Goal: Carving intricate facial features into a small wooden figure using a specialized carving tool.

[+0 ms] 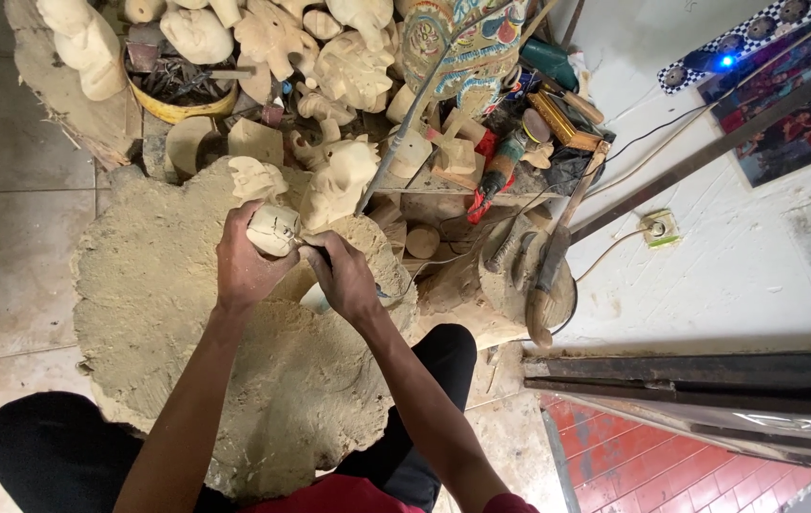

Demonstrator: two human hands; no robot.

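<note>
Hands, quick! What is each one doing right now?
Left hand: closed around a pale carved wooden piece.
Right hand: closed on a tool handle; the tool itself is mostly hidden.

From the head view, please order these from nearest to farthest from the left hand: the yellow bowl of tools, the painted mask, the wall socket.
From the left hand:
1. Yellow bowl of tools, above, slightly left.
2. Painted mask, upper right.
3. Wall socket, far right.

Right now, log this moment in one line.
left hand: grips pale wooden carving | right hand: holds dark tool against it | over sawdust-covered stump
</note>
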